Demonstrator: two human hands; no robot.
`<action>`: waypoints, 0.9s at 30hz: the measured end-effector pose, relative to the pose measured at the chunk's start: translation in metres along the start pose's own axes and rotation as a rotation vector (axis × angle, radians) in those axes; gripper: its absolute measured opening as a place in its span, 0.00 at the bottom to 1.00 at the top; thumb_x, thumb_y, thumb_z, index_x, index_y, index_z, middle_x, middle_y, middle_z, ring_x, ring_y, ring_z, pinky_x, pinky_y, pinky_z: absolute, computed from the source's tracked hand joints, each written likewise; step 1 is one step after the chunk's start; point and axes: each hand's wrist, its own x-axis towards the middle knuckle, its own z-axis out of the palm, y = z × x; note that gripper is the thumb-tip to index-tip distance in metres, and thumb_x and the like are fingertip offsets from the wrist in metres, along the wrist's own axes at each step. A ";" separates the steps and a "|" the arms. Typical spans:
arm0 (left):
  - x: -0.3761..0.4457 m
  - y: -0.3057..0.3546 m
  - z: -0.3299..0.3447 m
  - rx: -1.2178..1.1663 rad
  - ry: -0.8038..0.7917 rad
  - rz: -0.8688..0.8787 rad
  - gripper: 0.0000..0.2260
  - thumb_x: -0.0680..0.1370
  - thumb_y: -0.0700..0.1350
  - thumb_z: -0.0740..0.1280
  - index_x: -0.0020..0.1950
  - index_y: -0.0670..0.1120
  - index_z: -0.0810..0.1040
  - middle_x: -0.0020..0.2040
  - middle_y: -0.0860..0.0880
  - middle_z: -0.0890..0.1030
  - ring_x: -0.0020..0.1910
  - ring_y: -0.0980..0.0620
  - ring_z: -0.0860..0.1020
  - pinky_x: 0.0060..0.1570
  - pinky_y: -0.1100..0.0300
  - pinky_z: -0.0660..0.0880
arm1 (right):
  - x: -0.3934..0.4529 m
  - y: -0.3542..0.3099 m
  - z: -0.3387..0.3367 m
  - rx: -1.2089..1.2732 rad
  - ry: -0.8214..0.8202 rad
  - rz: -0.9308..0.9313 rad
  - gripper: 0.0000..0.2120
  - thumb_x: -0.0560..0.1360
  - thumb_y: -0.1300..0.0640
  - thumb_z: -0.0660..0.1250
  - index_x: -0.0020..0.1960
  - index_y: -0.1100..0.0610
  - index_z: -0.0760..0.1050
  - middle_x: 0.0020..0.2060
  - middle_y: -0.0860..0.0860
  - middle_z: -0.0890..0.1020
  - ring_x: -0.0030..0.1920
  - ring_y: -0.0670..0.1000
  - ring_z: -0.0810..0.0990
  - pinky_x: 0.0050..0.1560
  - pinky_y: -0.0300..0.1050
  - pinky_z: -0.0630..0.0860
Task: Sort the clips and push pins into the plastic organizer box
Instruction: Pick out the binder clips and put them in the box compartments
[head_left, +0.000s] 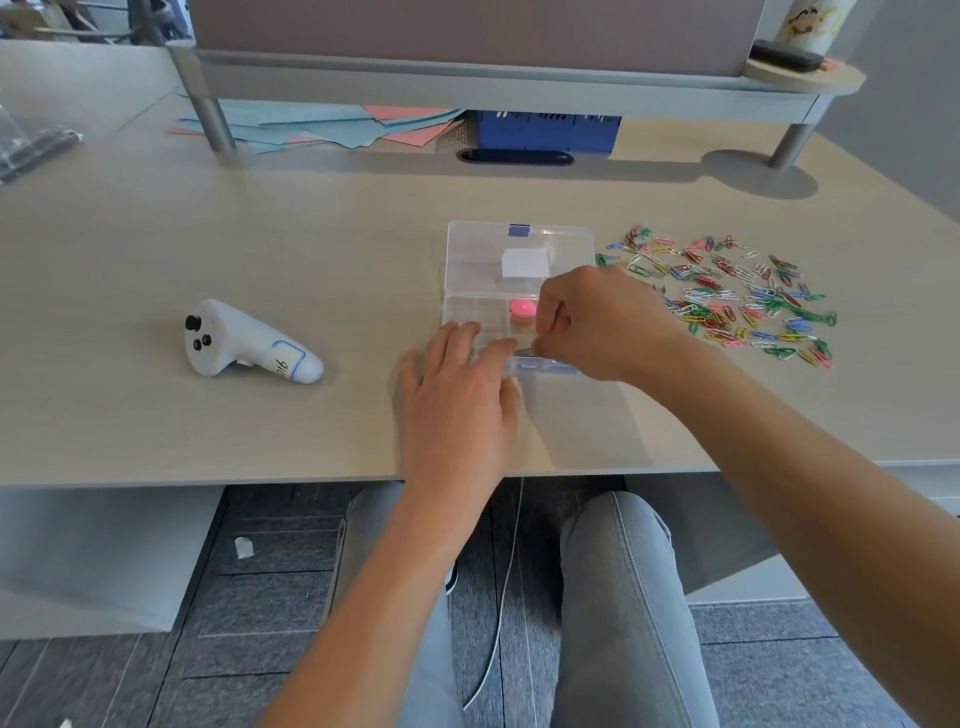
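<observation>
A clear plastic organizer box (470, 283) lies open on the desk, its lid with a blue latch (519, 229) folded away from me. A pink push pin (522, 310) sits in a middle compartment. My left hand (457, 400) rests flat on the box's near left corner, fingers spread. My right hand (597, 325) hovers over the box's near right side, fingers pinched on something small and thin that I cannot make out. A wide scatter of coloured paper clips (727, 296) covers the desk right of the box.
A white handheld controller (244, 343) lies on the desk to the left. At the back, a grey shelf on legs (218, 124) stands over blue and pink papers (332, 124) and a blue crate (548, 130). The desk's front edge runs just behind my wrists.
</observation>
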 end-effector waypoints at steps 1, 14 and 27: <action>0.000 0.000 0.000 -0.001 0.002 0.000 0.16 0.79 0.49 0.65 0.66 0.55 0.78 0.70 0.50 0.74 0.74 0.48 0.67 0.71 0.42 0.62 | 0.001 0.000 0.002 -0.001 -0.003 0.010 0.03 0.69 0.54 0.72 0.42 0.47 0.80 0.39 0.44 0.82 0.43 0.52 0.81 0.43 0.47 0.79; -0.001 0.000 0.000 0.004 0.003 0.011 0.16 0.78 0.48 0.66 0.67 0.55 0.77 0.70 0.50 0.74 0.74 0.48 0.67 0.71 0.41 0.63 | -0.003 0.001 0.011 0.047 0.089 0.033 0.03 0.74 0.55 0.68 0.43 0.49 0.81 0.40 0.48 0.83 0.42 0.54 0.81 0.40 0.46 0.77; -0.005 0.068 0.007 -0.143 0.015 0.171 0.20 0.76 0.43 0.69 0.68 0.48 0.76 0.70 0.49 0.73 0.75 0.47 0.66 0.76 0.41 0.57 | -0.090 0.100 -0.006 0.378 0.427 0.267 0.05 0.75 0.56 0.71 0.40 0.50 0.80 0.33 0.43 0.79 0.34 0.46 0.76 0.37 0.43 0.74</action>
